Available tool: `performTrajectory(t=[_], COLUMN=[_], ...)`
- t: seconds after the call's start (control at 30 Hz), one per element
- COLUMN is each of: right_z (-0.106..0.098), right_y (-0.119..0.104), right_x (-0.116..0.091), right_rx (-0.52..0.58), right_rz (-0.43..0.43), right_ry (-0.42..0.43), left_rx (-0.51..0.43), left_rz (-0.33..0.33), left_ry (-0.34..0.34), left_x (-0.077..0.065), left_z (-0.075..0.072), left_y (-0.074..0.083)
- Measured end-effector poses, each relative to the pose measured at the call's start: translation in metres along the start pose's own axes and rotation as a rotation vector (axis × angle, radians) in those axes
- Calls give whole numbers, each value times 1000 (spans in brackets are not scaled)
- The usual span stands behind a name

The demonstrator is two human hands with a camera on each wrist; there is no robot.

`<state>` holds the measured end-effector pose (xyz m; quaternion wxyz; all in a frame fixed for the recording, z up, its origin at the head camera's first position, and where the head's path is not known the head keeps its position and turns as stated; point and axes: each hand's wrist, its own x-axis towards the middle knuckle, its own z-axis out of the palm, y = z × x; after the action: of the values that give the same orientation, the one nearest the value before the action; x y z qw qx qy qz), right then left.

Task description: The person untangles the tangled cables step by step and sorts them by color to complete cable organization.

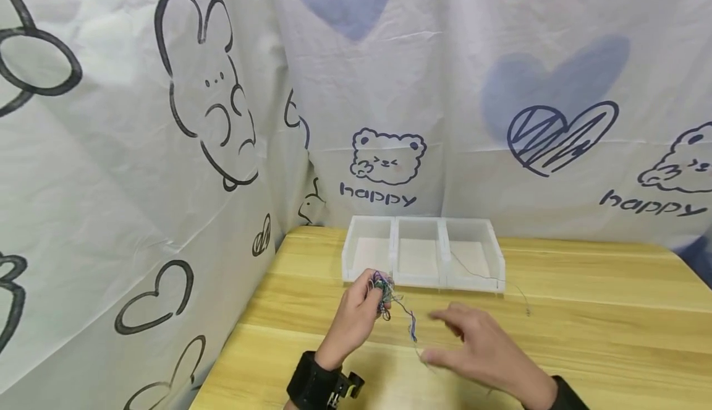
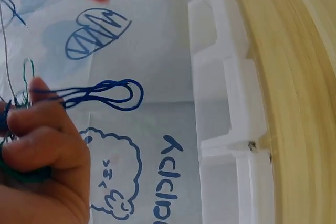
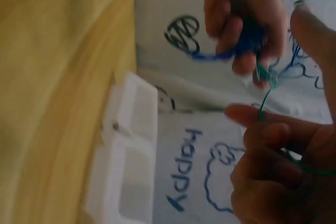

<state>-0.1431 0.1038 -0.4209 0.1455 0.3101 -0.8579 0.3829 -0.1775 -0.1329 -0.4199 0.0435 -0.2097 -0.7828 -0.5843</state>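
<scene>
My left hand [image 1: 358, 311] grips a tangled bundle of thin cords [image 1: 382, 289] in blue, green and grey, just in front of the white divided box. A blue loop [image 2: 113, 94] sticks out past its fingers in the left wrist view. One bluish strand [image 1: 413, 326] hangs from the bundle toward my right hand [image 1: 481, 351]. The right thumb and index finger are spread wide, with the thumb tip right at the strand's thin end. In the right wrist view a green strand [image 3: 266, 100] runs from the bundle across the right fingers [image 3: 268, 135], pinched by none of them.
The white box [image 1: 418, 283] has three compartments and stands at the table's back edge. One thin grey cord [image 1: 475, 274] lies over its right compartment and trails onto the wooden table [image 1: 584, 311]. Printed cloth [image 1: 473, 88] hangs behind and along the left side.
</scene>
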Motion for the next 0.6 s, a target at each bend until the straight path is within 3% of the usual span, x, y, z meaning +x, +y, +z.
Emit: performTrajectory(t=[0.1, 0.2, 0.27, 0.37, 0.47, 0.6], right_z=[7, 6, 3, -4, -9, -13], right_y=[-4, -3, 1, 6, 8, 9], right_x=[-4, -3, -3, -6, -10, -13], right_rx=[46, 124, 183, 247, 236, 181], right_rz=[-16, -111, -153, -133, -88, -123], right_ry=[-58, -44, -29, 27, 73, 65], left_rx=[51, 94, 104, 144, 172, 232], left_rz=[4, 25, 50, 90, 127, 164], left_ry=[50, 76, 65, 33, 32, 75], left_x=[1, 3, 3, 3, 2, 9], left_z=[2, 1, -2, -6, -10, -16], left_y=[0, 0, -1, -5, -6, -7])
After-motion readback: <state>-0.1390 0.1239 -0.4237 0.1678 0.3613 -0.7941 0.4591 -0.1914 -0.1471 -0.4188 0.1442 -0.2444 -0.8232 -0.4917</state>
